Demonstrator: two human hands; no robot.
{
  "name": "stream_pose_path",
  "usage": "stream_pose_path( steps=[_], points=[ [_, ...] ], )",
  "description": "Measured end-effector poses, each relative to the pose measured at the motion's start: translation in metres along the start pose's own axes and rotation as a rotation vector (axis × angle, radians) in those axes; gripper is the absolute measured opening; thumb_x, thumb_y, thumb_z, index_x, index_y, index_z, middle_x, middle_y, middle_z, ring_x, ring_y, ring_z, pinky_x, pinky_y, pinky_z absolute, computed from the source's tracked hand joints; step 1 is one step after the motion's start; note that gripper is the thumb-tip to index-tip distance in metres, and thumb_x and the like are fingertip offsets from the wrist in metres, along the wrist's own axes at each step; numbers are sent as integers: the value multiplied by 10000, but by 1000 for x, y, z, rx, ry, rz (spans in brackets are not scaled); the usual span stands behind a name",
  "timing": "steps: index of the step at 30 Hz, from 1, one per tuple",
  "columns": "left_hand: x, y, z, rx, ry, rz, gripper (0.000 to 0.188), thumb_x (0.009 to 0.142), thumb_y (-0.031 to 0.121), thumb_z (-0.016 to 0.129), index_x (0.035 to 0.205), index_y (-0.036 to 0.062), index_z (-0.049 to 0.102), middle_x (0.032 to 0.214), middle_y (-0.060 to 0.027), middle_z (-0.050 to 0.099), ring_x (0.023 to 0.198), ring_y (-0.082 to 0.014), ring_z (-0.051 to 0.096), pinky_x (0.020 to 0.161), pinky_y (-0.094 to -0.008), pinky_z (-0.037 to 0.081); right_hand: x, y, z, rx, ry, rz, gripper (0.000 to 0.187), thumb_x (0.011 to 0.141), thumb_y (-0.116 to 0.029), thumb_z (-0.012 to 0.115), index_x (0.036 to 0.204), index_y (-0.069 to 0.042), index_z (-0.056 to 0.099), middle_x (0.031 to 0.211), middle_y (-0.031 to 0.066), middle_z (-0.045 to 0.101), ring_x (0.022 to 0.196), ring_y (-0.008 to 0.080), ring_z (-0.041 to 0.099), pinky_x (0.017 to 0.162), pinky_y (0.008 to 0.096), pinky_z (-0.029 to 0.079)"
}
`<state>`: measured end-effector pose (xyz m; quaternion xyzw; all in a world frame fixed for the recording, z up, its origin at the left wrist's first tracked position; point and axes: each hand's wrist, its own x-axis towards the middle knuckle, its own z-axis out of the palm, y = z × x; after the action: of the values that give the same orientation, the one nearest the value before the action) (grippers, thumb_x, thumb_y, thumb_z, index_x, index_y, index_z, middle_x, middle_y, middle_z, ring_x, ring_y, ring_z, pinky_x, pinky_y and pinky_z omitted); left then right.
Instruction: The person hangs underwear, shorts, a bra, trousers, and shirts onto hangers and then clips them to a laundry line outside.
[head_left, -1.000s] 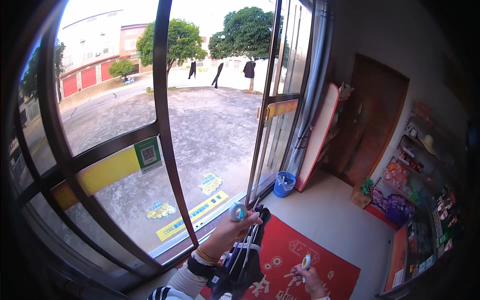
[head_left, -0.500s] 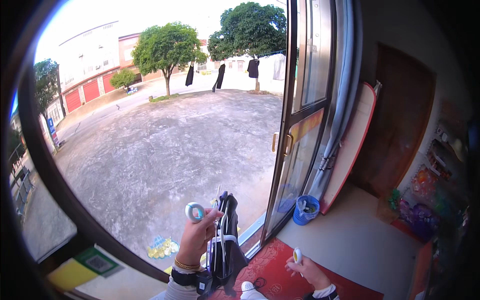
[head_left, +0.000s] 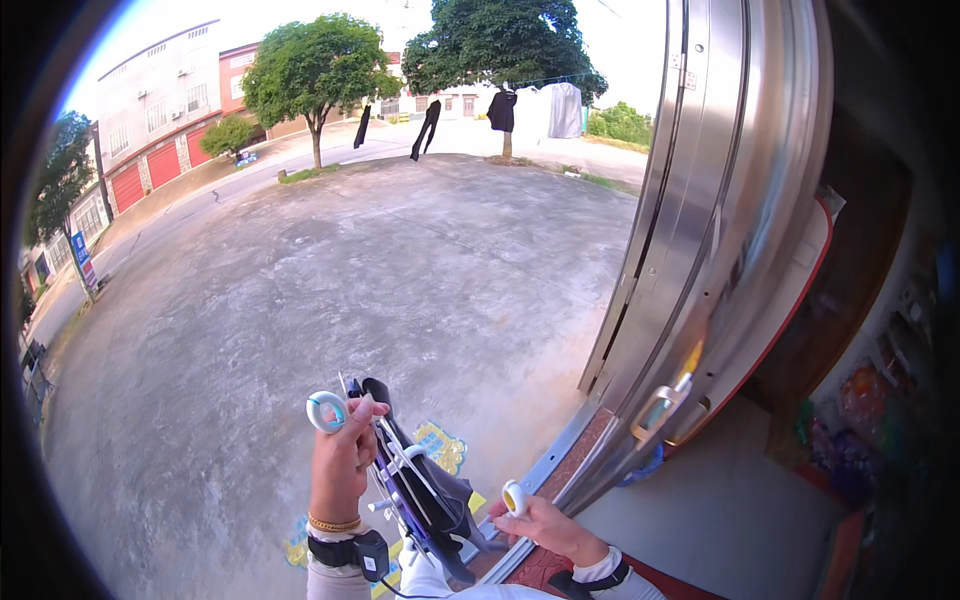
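My left hand (head_left: pixel 340 470) is closed around the hooks of several clothes hangers (head_left: pixel 388 462), raised over the doorway. Dark garments (head_left: pixel 430 500) hang from them, bunched together, partly hiding one another. A white ring-shaped band (head_left: pixel 327 411) stands out from the left hand near its fingers. My right hand (head_left: pixel 553 528) is lower and to the right, beside the garments' lower part. Its fingers are apart and loosely bent, with no held thing visible; whether the fingertips touch the cloth I cannot tell. Another white ring (head_left: pixel 515 498) sits on that hand.
A metal door frame (head_left: pixel 660 250) with a handle (head_left: pixel 657 414) rises close on my right. The sill track (head_left: pixel 555 458) runs beneath my right hand. Outside lies a concrete yard (head_left: pixel 330 270); clothes (head_left: pixel 502 110) hang near a tree (head_left: pixel 500 50). A yellow-blue floor decal (head_left: pixel 440 447) is ahead.
My view has moved forward through the doorway, so the door frame is closer. My left hand has shifted left with the hangers, and my right hand has come nearer the garments.
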<state>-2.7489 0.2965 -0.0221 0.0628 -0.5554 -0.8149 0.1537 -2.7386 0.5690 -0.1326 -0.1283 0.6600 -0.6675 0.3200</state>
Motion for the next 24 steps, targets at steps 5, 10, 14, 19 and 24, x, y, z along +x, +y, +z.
stream_pose_path(
  steps=[5,10,14,19,24],
  points=[
    [133,-18,-30,-11,-81,-76,213,903,192,597,873,-18,621,529,59,387,445,-21,321,417,-196,207,126,-21,-27,80,176,-58,254,889,-186,633,1051,4,585,922,43,592,808,108,574,686,249,487],
    [268,-19,-56,22,-165,-170,210,909,189,591,863,-13,624,542,59,411,448,-19,315,414,-190,199,243,-67,-42,91,380,-144,234,897,-165,605,1035,22,575,967,81,611,874,157,609,679,274,505],
    [344,-6,-55,-38,-125,-154,183,906,178,609,900,-5,628,693,1,595,458,-13,332,409,-175,246,299,-107,-64,22,431,-161,239,897,-187,579,1034,9,578,975,105,632,905,195,612,708,305,510],
    [452,-20,-91,-11,-87,-98,163,900,143,582,849,-5,626,589,26,508,425,-12,333,385,-182,226,405,-100,-122,140,544,-130,257,923,-198,564,1078,7,552,1033,96,601,938,199,592,774,348,521],
    [576,-45,-107,43,-6,-52,181,907,163,580,843,1,625,512,57,411,400,-18,314,383,-194,208,527,-89,-184,224,594,-150,254,922,-203,576,1075,-6,534,1026,96,586,930,189,586,786,359,524]
  ],
)
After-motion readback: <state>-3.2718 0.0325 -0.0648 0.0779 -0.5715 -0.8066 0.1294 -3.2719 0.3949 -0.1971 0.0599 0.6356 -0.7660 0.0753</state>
